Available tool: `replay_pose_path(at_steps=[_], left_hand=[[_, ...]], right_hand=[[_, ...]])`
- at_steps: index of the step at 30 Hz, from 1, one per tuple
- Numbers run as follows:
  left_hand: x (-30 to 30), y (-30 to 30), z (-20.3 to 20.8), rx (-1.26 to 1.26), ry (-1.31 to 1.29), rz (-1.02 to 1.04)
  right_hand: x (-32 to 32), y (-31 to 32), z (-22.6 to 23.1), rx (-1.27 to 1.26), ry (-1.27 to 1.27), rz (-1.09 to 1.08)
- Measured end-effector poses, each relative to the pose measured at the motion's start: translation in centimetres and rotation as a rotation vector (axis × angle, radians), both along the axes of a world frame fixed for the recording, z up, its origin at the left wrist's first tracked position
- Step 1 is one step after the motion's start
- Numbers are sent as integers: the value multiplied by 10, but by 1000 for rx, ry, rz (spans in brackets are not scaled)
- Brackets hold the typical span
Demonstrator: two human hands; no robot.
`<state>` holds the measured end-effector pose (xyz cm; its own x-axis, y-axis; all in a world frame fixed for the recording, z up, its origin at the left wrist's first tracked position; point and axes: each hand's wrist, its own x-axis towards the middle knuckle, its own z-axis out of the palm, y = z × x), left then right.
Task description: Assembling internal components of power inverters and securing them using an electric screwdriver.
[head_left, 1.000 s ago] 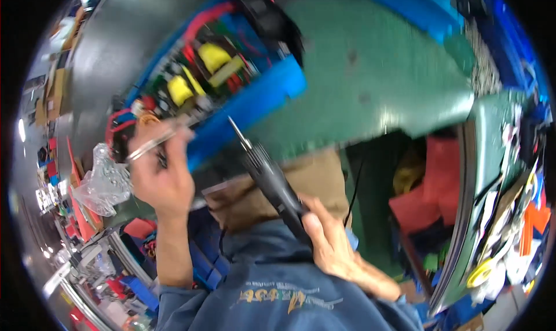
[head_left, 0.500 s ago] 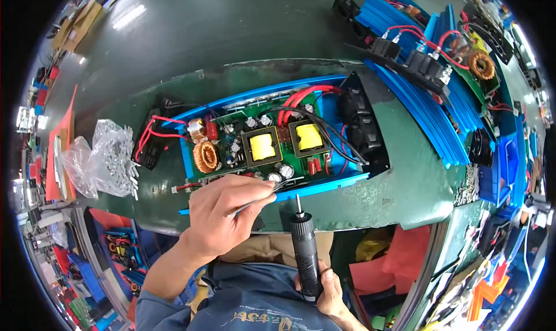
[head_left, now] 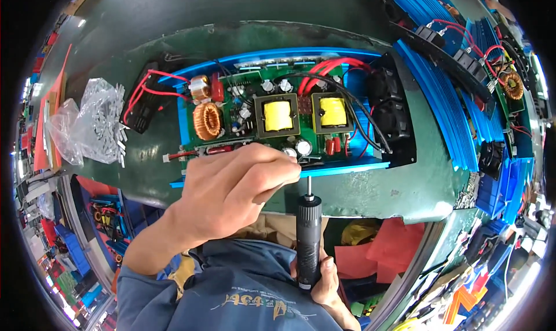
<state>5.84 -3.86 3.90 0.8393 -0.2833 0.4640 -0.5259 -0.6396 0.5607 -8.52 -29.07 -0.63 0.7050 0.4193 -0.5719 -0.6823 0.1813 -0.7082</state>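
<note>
My right hand [head_left: 326, 282] is wrapped round a black electric screwdriver [head_left: 308, 238] held upright. Its bit meets the outer face of the near blue metal rail [head_left: 353, 168]. Over that same rail my left hand [head_left: 237, 186] is pinched closed, its fingertips by the silver-topped capacitors. The thin metal tweezers seen in it earlier are now mostly hidden by the fingers. Behind lies the green circuit board [head_left: 243, 76], with two yellow-wrapped transformers [head_left: 278, 115] and a copper coil [head_left: 207, 121]. Red and black wires run to a black end panel [head_left: 405, 145].
A clear plastic bag of small metal parts [head_left: 101, 122] lies left, near a black end plate [head_left: 142, 108] with red wires. More blue housings [head_left: 434, 105] are stacked at the right. Red sheets [head_left: 397, 247] show below the table's near edge.
The view has shifted, so the unit appears higher and larger. The screwdriver's bit has come up against the blue rail. My left hand stays at the rail, and the tweezers are less visible.
</note>
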Motion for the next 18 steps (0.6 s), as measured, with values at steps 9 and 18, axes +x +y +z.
replay_pose_path(at_steps=[9, 18], left_hand=[[7, -3, 10, 107, -25, -30], [5, -12, 13, 135, 0, 75]], right_hand=[[5, 2, 4, -74, -37, 3], [2, -5, 1, 36, -28, 9]])
